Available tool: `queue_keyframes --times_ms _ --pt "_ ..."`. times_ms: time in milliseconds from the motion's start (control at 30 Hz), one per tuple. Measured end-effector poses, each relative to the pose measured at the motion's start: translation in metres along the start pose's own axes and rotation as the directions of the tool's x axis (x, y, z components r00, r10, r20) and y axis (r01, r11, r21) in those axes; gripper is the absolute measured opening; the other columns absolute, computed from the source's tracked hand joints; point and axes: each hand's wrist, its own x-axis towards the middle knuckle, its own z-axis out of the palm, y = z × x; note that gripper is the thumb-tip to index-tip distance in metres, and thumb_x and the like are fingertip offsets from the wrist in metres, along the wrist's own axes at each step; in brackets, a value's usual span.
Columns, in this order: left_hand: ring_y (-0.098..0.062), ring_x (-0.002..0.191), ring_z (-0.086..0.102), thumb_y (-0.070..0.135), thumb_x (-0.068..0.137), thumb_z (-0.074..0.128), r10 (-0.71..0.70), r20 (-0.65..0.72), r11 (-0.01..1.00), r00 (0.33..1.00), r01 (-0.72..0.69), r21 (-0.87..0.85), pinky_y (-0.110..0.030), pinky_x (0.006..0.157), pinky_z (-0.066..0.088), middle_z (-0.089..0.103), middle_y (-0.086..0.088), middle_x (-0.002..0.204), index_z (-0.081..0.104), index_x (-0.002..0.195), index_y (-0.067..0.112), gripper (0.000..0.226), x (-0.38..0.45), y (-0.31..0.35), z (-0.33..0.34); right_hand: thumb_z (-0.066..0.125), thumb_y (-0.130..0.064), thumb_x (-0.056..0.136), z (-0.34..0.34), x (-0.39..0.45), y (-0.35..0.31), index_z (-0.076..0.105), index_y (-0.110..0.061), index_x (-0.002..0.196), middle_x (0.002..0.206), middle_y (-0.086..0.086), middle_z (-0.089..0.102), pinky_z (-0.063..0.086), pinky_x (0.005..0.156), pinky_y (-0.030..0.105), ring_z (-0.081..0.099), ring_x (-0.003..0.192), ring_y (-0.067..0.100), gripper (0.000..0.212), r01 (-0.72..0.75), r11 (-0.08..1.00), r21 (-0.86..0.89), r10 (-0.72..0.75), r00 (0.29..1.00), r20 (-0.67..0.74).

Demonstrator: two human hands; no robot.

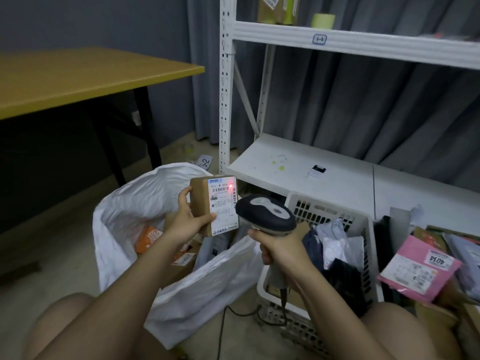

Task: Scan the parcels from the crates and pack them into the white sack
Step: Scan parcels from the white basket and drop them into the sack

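Small print on the box's shipping label (pixel 224 203) too blurred to read. Crate (pixel 327 211) contents mostly buried under clothing-like bags; pink parcel (pixel 418 268) text unreadable. Upper shelf items (pixel 279 9) cut off by the top edge.

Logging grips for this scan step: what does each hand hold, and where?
Left hand grips the cardboard parcel by its side; right hand grips the scanner by its handle.
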Motion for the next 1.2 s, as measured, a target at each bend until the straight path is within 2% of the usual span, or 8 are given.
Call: queue_keyframes --times_ms 367,500,567,633,700,767,900,1200 --pt "-0.03 0.116 0.055 0.019 0.077 0.078 0.008 -0.041 1.0 0.999 -0.007 0.027 -0.053 0.091 0.051 0.047 -0.007 0.138 0.016 0.138 0.037 0.089 0.002 -0.007 -0.013 0.073 -0.008 0.083 0.009 0.003 0.0 0.053 -0.015 0.061 0.049 0.004 0.043 0.035 0.046 0.027 0.039 0.042 0.015 0.03 -0.01 0.998 0.068 0.009 1.0 0.015" --pt "-0.016 0.09 0.057 0.021 0.08 0.076 0.002 -0.222 0.994 0.975 0.023 0.108 -0.03 0.064 0.052 0.044 -0.007 0.129 0.025 0.116 0.026 0.062 -0.003 -0.019 -0.027 0.074 -0.01 0.082 0.01 0.016 0.004 0.053 -0.013 0.057 0.048 0.007 0.046 0.039 0.046 0.027 0.043 0.041 0.017 0.033 -0.006 0.999 0.052 0.012 0.994 -0.105" --pt "-0.029 0.11 0.051 0.033 0.08 0.074 0.015 -0.325 0.961 0.946 0.076 0.265 -0.044 0.081 0.051 0.039 -0.012 0.137 0.031 0.117 0.023 0.057 -0.004 -0.03 -0.037 0.073 -0.011 0.084 0.009 0.023 0.009 0.054 -0.011 0.06 0.049 0.008 0.047 0.039 0.044 0.026 0.043 0.04 0.017 0.03 -0.021 0.998 0.066 0.031 0.988 -0.149" --pt "-0.04 0.141 0.017 0.045 0.084 0.067 -0.034 -0.311 0.869 0.95 0.181 0.46 -0.056 0.108 0.031 0.008 -0.016 0.156 0.033 0.137 0.024 0.066 -0.001 -0.042 -0.044 0.073 -0.013 0.084 0.007 0.029 0.016 0.057 -0.01 0.065 0.05 0.007 0.049 0.04 0.044 0.027 0.045 0.041 0.016 0.025 -0.052 0.995 0.082 0.065 0.985 -0.163" --pt "-0.037 0.145 -0.011 0.049 0.089 0.059 -0.09 -0.271 0.795 0.958 0.233 0.56 -0.056 0.115 0.012 -0.014 -0.016 0.158 0.024 0.149 0.028 0.072 0.0 -0.047 -0.044 0.072 -0.015 0.084 0.001 0.032 0.023 0.06 -0.009 0.071 0.051 0.006 0.051 0.041 0.045 0.027 0.046 0.042 0.015 0.019 -0.094 0.991 0.096 0.11 0.979 -0.17" --pt "-0.034 0.146 -0.01 0.042 0.092 0.056 -0.013 -0.237 0.804 0.971 0.151 0.575 -0.051 0.117 0.009 -0.006 -0.015 0.159 0.028 0.149 0.027 0.065 0.002 -0.046 -0.035 0.07 -0.014 0.086 -0.009 0.036 0.03 0.059 -0.009 0.074 0.051 0.005 0.05 0.042 0.046 0.028 0.046 0.043 0.015 0.017 -0.119 0.988 0.097 0.134 0.976 -0.172" --pt "-0.031 0.14 0.025 0.01 0.092 0.058 0.198 -0.076 0.837 0.977 -0.128 0.533 -0.033 0.112 0.02 0.038 -0.018 0.146 0.05 0.136 0.013 0.045 0.004 -0.035 0.002 0.068 -0.013 0.086 -0.044 0.04 0.043 0.055 -0.009 0.071 0.055 0.008 0.049 0.041 0.048 0.029 0.045 0.047 0.018 0.02 -0.145 0.982 0.121 0.168 0.962 -0.216" --pt "-0.022 0.121 0.048 0.006 0.092 0.058 0.373 0.276 0.849 0.886 -0.446 0.283 -0.039 0.1 0.043 0.054 -0.006 0.125 0.062 0.118 0.008 0.026 0.004 -0.004 0.16 0.071 -0.011 0.084 -0.171 0.038 0.066 0.058 -0.011 0.065 0.048 0.005 0.052 0.04 0.044 0.025 0.047 0.041 0.016 0.023 -0.1 0.973 0.21 0.206 0.785 -0.584"
